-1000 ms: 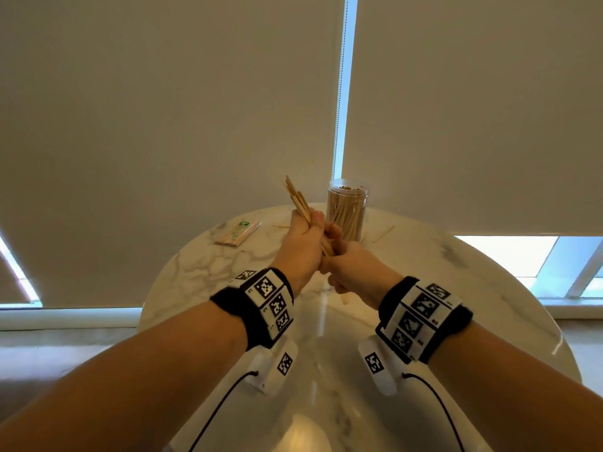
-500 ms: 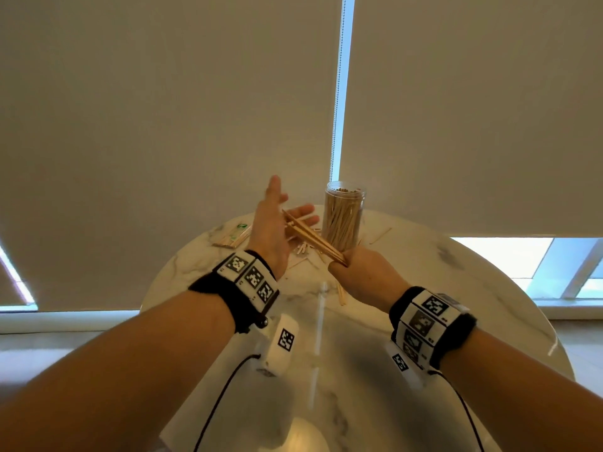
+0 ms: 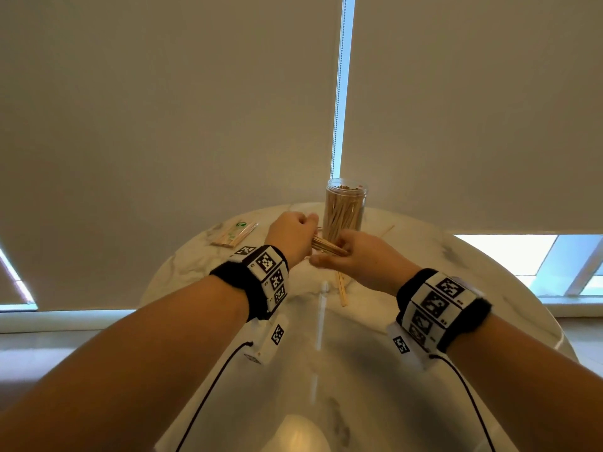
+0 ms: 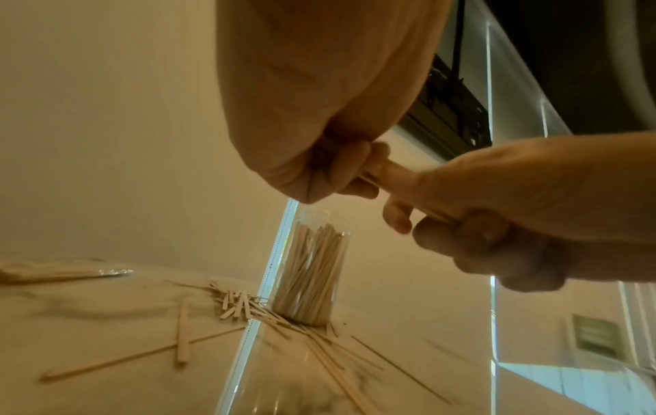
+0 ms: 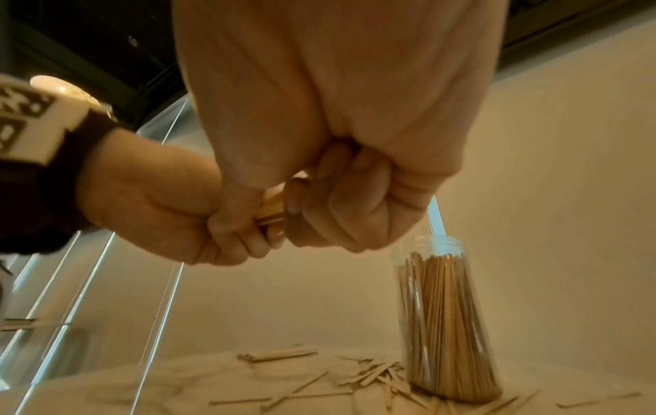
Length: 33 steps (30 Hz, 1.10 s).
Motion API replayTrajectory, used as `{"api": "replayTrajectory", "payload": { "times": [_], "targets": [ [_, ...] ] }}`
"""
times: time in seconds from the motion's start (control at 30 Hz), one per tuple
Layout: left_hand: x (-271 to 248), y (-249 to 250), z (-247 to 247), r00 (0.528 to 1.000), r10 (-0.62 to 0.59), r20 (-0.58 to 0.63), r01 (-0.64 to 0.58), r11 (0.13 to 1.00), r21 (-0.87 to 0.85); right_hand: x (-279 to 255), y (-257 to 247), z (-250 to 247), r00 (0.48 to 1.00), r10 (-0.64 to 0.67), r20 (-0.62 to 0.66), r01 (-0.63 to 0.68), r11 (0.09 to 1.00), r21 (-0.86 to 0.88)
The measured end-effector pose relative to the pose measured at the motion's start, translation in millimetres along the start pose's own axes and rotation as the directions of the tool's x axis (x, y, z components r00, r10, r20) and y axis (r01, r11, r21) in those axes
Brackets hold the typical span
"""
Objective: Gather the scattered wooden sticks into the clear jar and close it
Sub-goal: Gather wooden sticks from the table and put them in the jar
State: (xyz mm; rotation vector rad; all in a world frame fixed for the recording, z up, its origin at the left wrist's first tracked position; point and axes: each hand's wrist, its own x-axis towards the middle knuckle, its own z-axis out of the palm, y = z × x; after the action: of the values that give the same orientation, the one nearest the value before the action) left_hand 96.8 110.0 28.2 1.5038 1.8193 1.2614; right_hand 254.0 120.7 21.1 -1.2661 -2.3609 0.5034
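Observation:
A clear jar [image 3: 344,210] stands open and upright at the far side of the round marble table [image 3: 408,272], packed with wooden sticks; it also shows as the jar [image 4: 308,266] and the jar [image 5: 444,323]. In front of it, above the table, my left hand [image 3: 293,238] and right hand [image 3: 352,252] both grip one bundle of sticks [image 3: 326,246], each hand curled round one end. The bundle [image 4: 390,174] bridges the two fists. Loose sticks [image 4: 245,303] lie scattered at the jar's foot. No lid is in view.
A wrapped pack of sticks [image 3: 235,234] lies at the table's far left. A few single sticks [image 3: 342,288] lie below my right hand, another [image 3: 386,230] right of the jar. Roller blinds hang close behind the table.
Half a second ago my left hand was spread open beside the bundle in my right hand. Now it has closed round the bundle's left end, and both hands sit lower.

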Motion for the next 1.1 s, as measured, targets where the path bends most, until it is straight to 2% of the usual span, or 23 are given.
{"api": "replayTrajectory", "payload": {
  "times": [0.07, 0.13, 0.2, 0.27, 0.33, 0.4, 0.53, 0.6, 0.7, 0.8, 0.87, 0.97, 1.1],
  "targets": [
    [11.9, -7.6, 1.4, 1.000, -0.014, -0.025, 0.013, 0.999, -0.048, 2.0, -2.8, -7.0, 0.998, -0.044, -0.049, 0.045, 0.999, 0.024],
    [22.2, -7.4, 5.1, 0.998, -0.064, 0.022, 0.067, 0.979, -0.192, 7.1, -2.0, -16.7, 0.995, -0.069, -0.069, 0.069, 0.998, -0.015],
    [33.3, -3.0, 9.2, 0.987, -0.134, 0.084, 0.154, 0.935, -0.321, 19.6, 4.1, -35.7, 0.994, -0.050, -0.097, 0.047, 0.998, -0.029],
    [49.2, -2.0, 11.6, 0.980, -0.178, 0.093, 0.200, 0.901, -0.385, 38.7, 14.6, -63.1, 0.985, -0.013, -0.172, 0.006, 0.999, -0.040],
    [68.1, -3.9, 14.2, 0.984, -0.170, 0.054, 0.178, 0.921, -0.347, 62.5, 26.5, -92.1, 0.966, 0.034, -0.258, -0.059, 0.994, -0.088],
    [89.6, -6.1, 18.8, 0.993, -0.118, 0.027, 0.122, 0.965, -0.233, 89.4, 34.1, -115.8, 0.957, 0.085, -0.277, -0.131, 0.980, -0.153],
    [130.9, -3.2, 33.4, 0.990, -0.051, 0.130, 0.062, 0.995, -0.084, 145.9, 37.9, -136.7, 0.968, 0.104, -0.230, -0.189, 0.902, -0.388],
    [144.1, 0.3, 42.7, 0.982, -0.008, 0.186, 0.019, 0.998, -0.057, 170.4, 37.2, -134.2, 0.984, 0.109, -0.143, -0.168, 0.838, -0.518],
    [158.0, -1.3, 62.3, 0.972, 0.052, 0.229, -0.022, 0.991, -0.132, 199.5, 35.1, -118.5, 0.992, 0.115, 0.042, -0.062, 0.769, -0.636],
    [171.0, -14.8, 79.3, 0.967, 0.073, 0.244, -0.022, 0.979, -0.204, 220.1, 33.2, -102.4, 0.973, 0.129, 0.191, 0.031, 0.746, -0.666],
    [173.7, -22.9, 79.4, 0.969, 0.070, 0.238, -0.024, 0.981, -0.192, 227.9, 32.0, -96.3, 0.970, 0.124, 0.207, 0.044, 0.752, -0.658],
    [175.1, -27.0, 75.6, 0.968, 0.094, 0.234, -0.046, 0.978, -0.203, 236.2, 35.2, -87.6, 0.982, 0.094, 0.164, 0.023, 0.802, -0.597],
    [173.8, -27.0, 76.9, 0.969, 0.092, 0.231, -0.058, 0.987, -0.147, 238.8, 36.1, -75.7, 0.978, 0.119, 0.171, 0.017, 0.773, -0.634]
  ]
}}
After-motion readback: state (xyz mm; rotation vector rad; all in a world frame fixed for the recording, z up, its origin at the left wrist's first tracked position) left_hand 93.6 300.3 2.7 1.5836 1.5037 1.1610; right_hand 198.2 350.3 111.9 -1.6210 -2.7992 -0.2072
